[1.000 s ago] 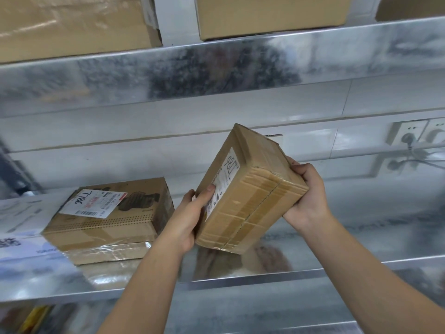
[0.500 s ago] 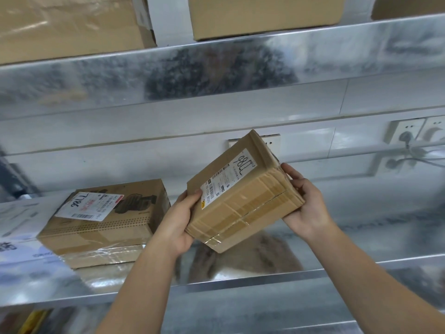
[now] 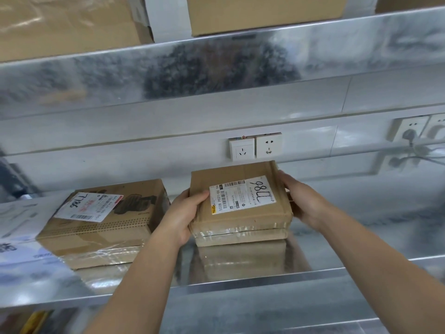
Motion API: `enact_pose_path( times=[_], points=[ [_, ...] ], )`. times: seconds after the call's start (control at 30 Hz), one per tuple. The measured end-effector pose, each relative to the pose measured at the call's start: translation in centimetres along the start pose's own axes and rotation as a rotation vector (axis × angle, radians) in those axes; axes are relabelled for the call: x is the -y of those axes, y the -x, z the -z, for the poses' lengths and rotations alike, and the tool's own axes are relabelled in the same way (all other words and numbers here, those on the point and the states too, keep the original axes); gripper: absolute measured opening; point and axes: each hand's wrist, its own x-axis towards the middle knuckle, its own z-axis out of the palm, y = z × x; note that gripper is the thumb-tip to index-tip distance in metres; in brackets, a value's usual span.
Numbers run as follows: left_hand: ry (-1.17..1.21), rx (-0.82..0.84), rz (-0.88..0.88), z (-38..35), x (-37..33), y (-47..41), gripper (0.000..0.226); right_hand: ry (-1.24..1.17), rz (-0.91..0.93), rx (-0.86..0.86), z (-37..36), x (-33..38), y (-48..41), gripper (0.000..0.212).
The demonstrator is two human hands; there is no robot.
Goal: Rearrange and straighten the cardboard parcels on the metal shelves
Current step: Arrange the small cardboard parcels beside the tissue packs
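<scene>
White tiled wall [image 3: 168,131], twin sockets [image 3: 255,146]

Matt brown cardboard parcel [image 3: 240,208], edges wrapped in glossy clear tape, lies on a mirror-bright, reflective metal shelf [image 3: 240,283]; white paper label [image 3: 240,198].

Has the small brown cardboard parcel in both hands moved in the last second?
Yes. The small brown cardboard parcel has tipped from steeply tilted to flat, down onto the metal shelf below the white wall sockets.

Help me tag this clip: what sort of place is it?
Probably a parcel storeroom or pickup point: labelled cardboard parcels with handwritten codes sit on bare metal shelves, and more boxes stand on the shelf above.
</scene>
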Motion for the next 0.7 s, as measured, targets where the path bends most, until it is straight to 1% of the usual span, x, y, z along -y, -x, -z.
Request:
enact_pose_path(
  times=[0.07,0.2,0.3,0.4,0.53,0.7],
  points=[
    [-0.023,-0.013,0.004,-0.2,0.0,-0.3,0.027,0.008,-0.007,0.038,-0.4,0.4,-0.1,0.055],
    [-0.079,-0.021,0.019,-0.6,-0.2,-1.0,0.027,-0.033,-0.061,0.049,-1.0,0.3,-1.0,0.034],
    [-0.168,-0.008,0.043,-0.5,-0.5,-1.5,0.031,-0.056,-0.114,0.044,-1.1,0.2,-1.5,0.032],
    [-0.257,-0.009,0.068,-0.2,-0.7,-2.1,0.037,-0.047,-0.127,0.042,-0.9,0.2,-1.9,0.027],
    [-0.330,-0.006,0.066,0.0,-0.9,-2.4,0.032,0.031,-0.119,0.059,-0.6,0.5,-2.4,0.028],
    [-0.346,0.026,0.052,0.3,-0.6,-2.3,0.030,0.116,-0.142,0.087,-0.1,0.2,-3.1,0.035]
  ],
)
